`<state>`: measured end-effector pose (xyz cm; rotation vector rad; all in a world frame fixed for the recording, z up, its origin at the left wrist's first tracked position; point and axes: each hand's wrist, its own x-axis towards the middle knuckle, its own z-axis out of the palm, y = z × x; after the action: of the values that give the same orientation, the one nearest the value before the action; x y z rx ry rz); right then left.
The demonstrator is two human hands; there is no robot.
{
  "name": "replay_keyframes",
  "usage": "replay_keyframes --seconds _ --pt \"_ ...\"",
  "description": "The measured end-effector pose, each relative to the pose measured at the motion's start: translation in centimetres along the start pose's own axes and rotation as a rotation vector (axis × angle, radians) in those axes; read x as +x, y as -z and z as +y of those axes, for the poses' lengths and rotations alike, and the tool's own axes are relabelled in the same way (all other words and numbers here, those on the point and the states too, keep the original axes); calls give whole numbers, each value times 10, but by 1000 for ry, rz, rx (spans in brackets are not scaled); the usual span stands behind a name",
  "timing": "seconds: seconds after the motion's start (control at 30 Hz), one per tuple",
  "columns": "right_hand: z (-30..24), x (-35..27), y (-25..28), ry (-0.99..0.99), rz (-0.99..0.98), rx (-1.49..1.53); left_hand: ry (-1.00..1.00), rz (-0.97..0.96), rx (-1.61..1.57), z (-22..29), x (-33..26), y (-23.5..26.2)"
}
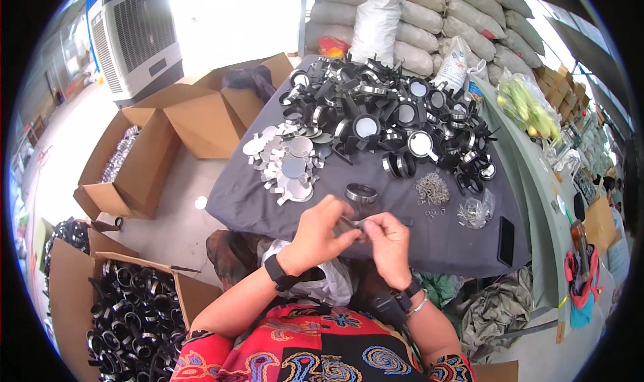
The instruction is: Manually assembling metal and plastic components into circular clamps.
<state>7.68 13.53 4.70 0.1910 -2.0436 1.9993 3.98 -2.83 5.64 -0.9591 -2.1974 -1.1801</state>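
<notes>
Over the near edge of the cloth-covered table (416, 248), my left hand (312, 233) and my right hand (390, 242) meet, fingers pinched on a small grey metal piece (354, 226), its shape partly hidden and blurred. Just beyond the fingertips lies a black ring with a silver band (361, 193). Flat silver discs with tabs (294, 167) are heaped to the left. A large pile of black-handled ring parts (366, 126) covers the far side, some fitted with discs. To the right are a heap of tiny metal bits (431, 189) and a clear bag of small metal pins (475, 212).
A black phone (506, 241) lies at the table's right edge. Open cardboard boxes (144, 160) stand on the left, one full of black rings (134, 321). Behind are an air cooler (134, 40) and stacked sacks (416, 26). Bagged green vegetables (526, 107) sit right.
</notes>
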Motion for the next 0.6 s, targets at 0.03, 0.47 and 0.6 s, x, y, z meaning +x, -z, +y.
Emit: replay_keyframes --seconds 0.03,0.47,0.6 --pt "-5 1 8 -1 48 -2 123 89 -178 -1 1 -3" --pt "-7 41 39 301 221 -343 642 -31 -567 -37 14 -75" --pt "-4 55 26 679 141 -840 607 26 -594 -40 -2 -68"
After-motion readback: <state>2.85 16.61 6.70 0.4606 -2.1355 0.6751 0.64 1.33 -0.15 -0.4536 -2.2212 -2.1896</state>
